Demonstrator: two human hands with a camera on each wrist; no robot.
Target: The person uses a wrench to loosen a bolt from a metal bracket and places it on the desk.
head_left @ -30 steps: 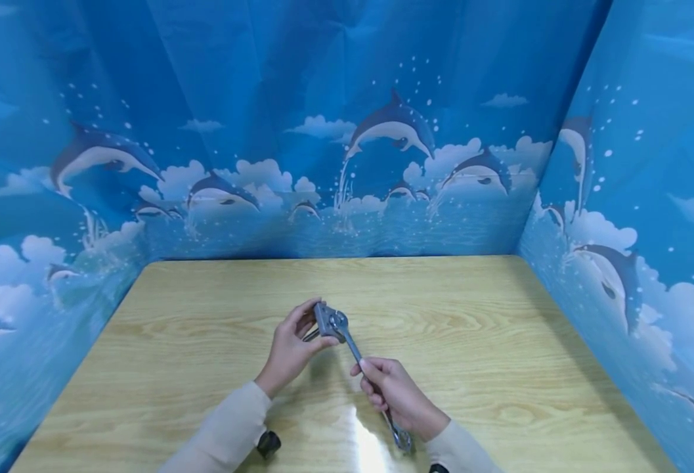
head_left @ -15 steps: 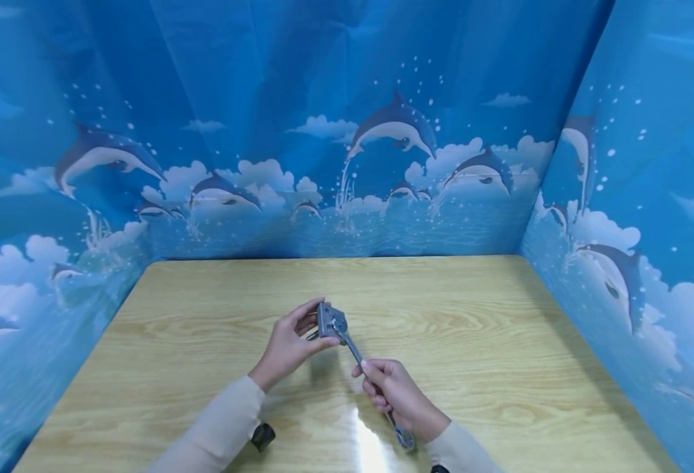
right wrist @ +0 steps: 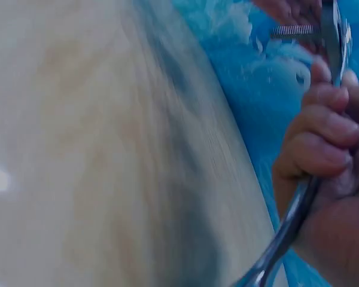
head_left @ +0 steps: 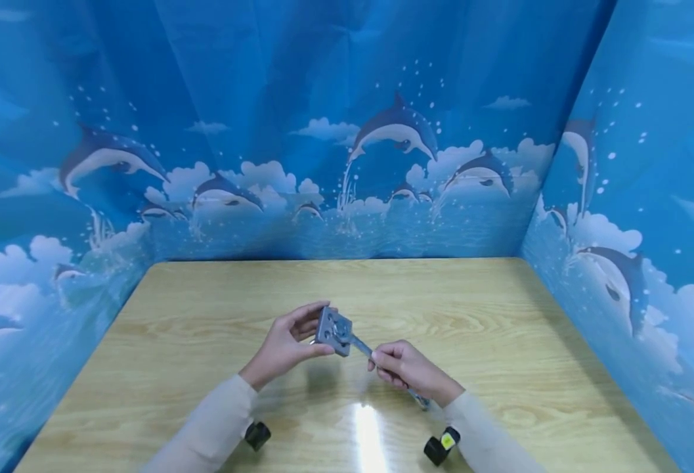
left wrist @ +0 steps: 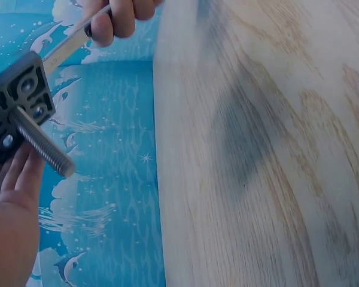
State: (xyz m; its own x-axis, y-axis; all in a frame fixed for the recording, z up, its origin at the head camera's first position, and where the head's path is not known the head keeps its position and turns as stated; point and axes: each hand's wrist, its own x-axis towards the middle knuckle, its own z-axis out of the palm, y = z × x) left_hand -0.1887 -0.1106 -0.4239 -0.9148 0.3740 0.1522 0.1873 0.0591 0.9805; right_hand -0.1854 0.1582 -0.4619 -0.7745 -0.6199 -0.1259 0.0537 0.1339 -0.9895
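My left hand [head_left: 284,345] holds a grey square plate [head_left: 325,324] by its edges, thumb below and fingers above, over the table. A threaded stud [left wrist: 45,142] sticks out of the plate's ribbed back, seen in the left wrist view. On the plate's front face, the head of a metal wrench [head_left: 361,344] sits over the nut at the middle. My right hand [head_left: 413,369] grips the wrench's handle, fingers curled round it. The handle's far end [right wrist: 269,260] comes out below that hand in the right wrist view.
A wood-grain table [head_left: 205,289] lies beneath both hands. Blue dolphin-print sheets [head_left: 299,131] stand along its back and sides. Black wrist devices [head_left: 257,435] hang below the sleeves.
The wrench's handle has swung up and to the right with my right hand, lying flatter across the view. The plate has tilted slightly in my left hand.
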